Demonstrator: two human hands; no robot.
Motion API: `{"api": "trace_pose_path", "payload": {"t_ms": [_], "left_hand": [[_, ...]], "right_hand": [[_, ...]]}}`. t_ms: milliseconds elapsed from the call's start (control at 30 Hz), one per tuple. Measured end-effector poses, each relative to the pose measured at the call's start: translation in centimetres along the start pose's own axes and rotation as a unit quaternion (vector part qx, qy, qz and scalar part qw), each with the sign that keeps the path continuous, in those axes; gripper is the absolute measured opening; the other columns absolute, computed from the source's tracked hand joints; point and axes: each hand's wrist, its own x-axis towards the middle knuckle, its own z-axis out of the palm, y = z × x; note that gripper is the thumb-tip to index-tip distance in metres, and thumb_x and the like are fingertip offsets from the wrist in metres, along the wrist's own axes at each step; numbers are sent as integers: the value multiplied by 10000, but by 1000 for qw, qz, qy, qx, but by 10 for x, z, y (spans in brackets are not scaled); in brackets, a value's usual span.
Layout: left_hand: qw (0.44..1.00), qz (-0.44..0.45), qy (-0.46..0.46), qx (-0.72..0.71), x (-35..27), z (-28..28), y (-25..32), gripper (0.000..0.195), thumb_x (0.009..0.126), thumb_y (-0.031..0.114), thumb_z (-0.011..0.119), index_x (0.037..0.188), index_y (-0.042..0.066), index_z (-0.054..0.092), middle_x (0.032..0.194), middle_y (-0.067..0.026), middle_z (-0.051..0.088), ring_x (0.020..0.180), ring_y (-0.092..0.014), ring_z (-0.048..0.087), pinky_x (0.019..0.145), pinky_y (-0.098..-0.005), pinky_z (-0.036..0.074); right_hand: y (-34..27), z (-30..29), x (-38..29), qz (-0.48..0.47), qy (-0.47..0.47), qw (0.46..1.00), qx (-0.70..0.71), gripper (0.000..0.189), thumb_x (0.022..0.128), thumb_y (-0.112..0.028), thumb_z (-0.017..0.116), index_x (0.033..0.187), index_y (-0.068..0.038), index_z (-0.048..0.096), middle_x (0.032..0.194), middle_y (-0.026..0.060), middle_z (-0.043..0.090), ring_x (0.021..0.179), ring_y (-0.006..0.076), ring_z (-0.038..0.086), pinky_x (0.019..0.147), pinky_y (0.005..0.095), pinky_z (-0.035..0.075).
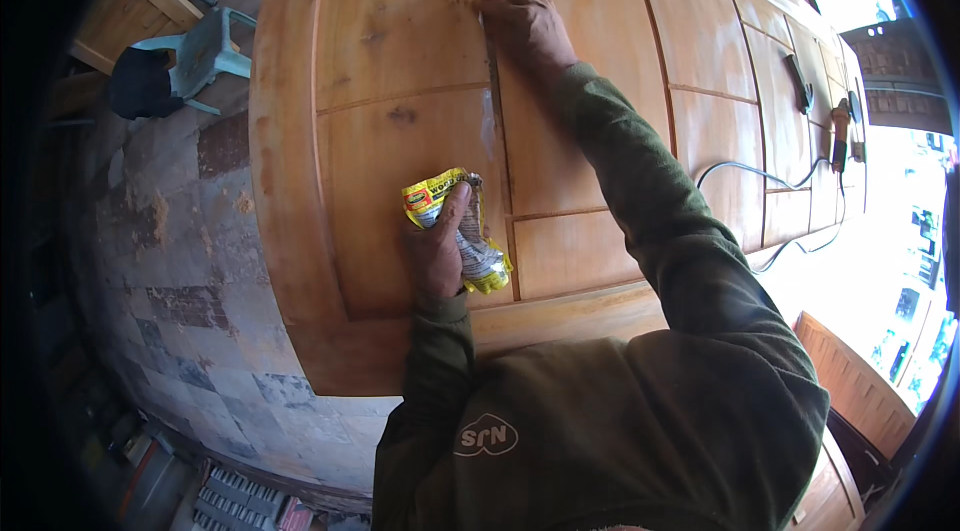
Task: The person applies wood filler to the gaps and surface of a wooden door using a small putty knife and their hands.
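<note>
My left hand (442,246) is closed around a crumpled yellow and silver packet of wood filler (484,257), held above the lower part of a large panelled wooden door (405,156) lying flat. With bent fingers, my right hand (529,24) touches the door at a long dark groove between two panels. Whether its fingertips hold anything is hidden. Pale smears of filler (487,122) mark the wood beside that groove, and dark knots show in the panels on the left.
An angle grinder (841,129) with a grey cord (757,171) lies at the door's far right, near a dark-handled tool (798,84). A pale plastic chair (214,50) with a dark cloth stands on the tiled floor (187,253) at left. More wooden panels (855,381) stand around.
</note>
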Motion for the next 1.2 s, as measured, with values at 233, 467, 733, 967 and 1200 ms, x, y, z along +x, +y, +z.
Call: {"api": "trace_pose_path", "payload": {"t_ms": [233,467,733,967,1200], "left_hand": [[1000,-8,-1,-8,-3,4,6,164,905,144,766,989,24,693,760,-30,655,522,-126,605,463,-284,507],[1000,1,-11,2,1,-2,-4,167,907,148,763,991,23,692,763,-35,660,521,-128,608,461,-282,504],[1000,-8,-7,-6,-2,1,2,165,907,141,761,999,22,692,776,-42,671,528,-129,617,460,-278,511],[1000,8,-10,24,6,-9,-8,205,903,153,774,1035,10,711,858,-31,704,668,-107,653,591,-273,530],[1000,9,-8,7,4,-4,-6,184,901,152,771,1004,23,689,765,-45,673,527,-129,618,460,-282,508]], "right_hand": [[-5,-6,-13,-36,-11,999,-33,211,817,-123,697,997,-176,794,1231,77,702,1160,313,622,1034,446,467],[0,-7,-9,47,15,999,-6,205,838,-180,676,1000,-189,802,1297,59,689,1246,309,577,1101,465,390],[-4,5,-14,52,-10,996,-78,206,881,-230,696,1051,-222,811,1420,59,623,1350,333,501,1148,464,315],[5,12,-25,52,-13,997,-59,194,879,-227,693,1029,-220,815,1423,58,623,1348,302,506,1116,441,323],[14,10,-16,82,45,995,-29,227,861,-208,691,1058,-212,803,1420,82,623,1336,325,515,1112,465,352]]}}
